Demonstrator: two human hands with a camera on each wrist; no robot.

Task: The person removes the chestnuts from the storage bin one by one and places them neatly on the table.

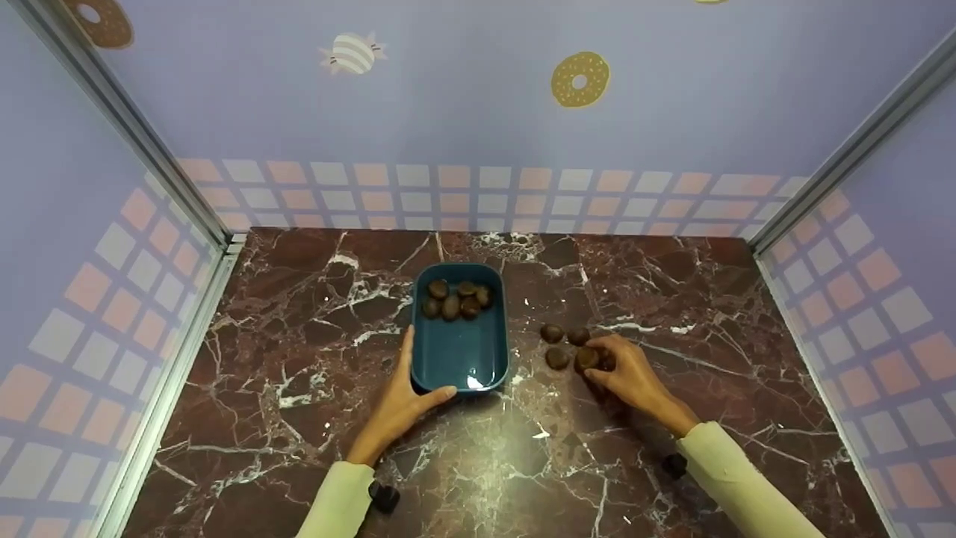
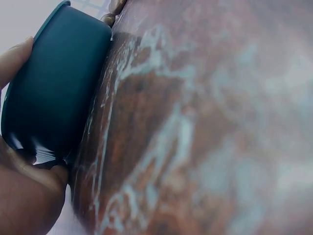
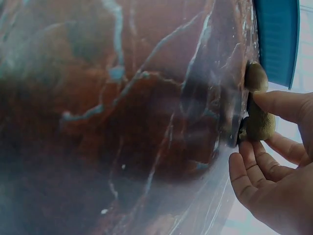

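A dark teal rectangular dish (image 1: 459, 351) stands on the table, with several brown chestnuts (image 1: 450, 307) grouped in its far half. My left hand (image 1: 403, 396) holds the dish at its near left corner, fingers along the left side and thumb at the near rim. To the right of the dish, my right hand (image 1: 627, 373) pinches a chestnut (image 3: 261, 123) between thumb and fingers. Close by its fingertips lie loose chestnuts (image 1: 556, 357), one of them touching the thumb tip in the right wrist view. Part of this small group is hidden under the right hand.
The table (image 1: 299, 448) has a dark red-brown marbled top with white veins. Lilac walls with a pink and white check band (image 1: 493, 187) enclose it at the back and on both sides. Metal rails (image 1: 175, 373) run along the side edges.
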